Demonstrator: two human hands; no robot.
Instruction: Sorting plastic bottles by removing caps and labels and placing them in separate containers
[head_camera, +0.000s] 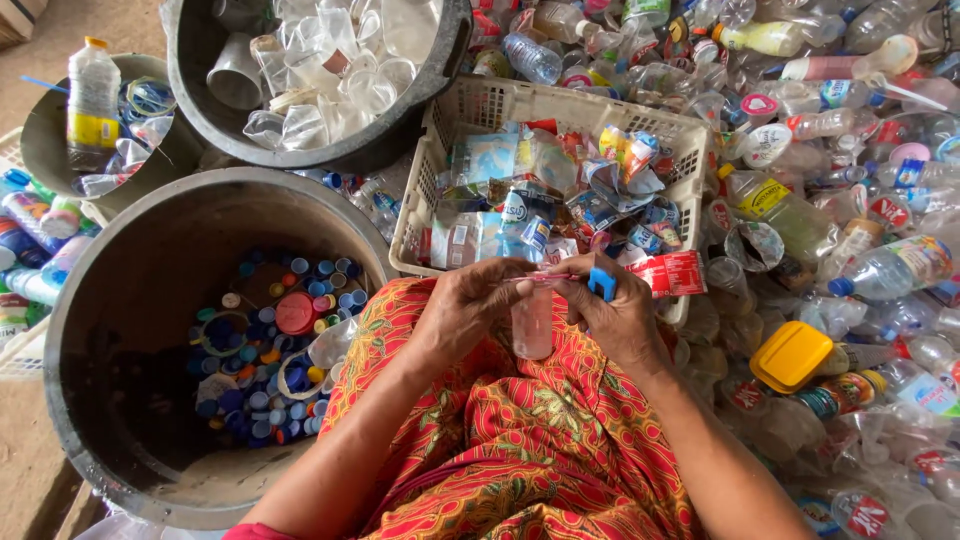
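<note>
- Cup (532, 325): clear plastic, upright over the lap, long axis running 12–6 o'clock, mouth at 12, base at 6.
- Left hand (462, 312): at the cup's 9 o'clock, fingers curled closed, tips pinching the rim and the pink lid film (540, 278).
- Right hand (618, 318): at the cup's 3 o'clock, fingers closed on the rim's other side; a small blue tool (602, 284) sits against its fingers.
- Both hands touch the cup; neither is nearer.
- Basket (480, 105) of wrappers at 12 o'clock of the hands; tub (90, 300) holding caps at 9 o'clock; bottle heap (860, 200) at 2–3 o'clock.
</note>
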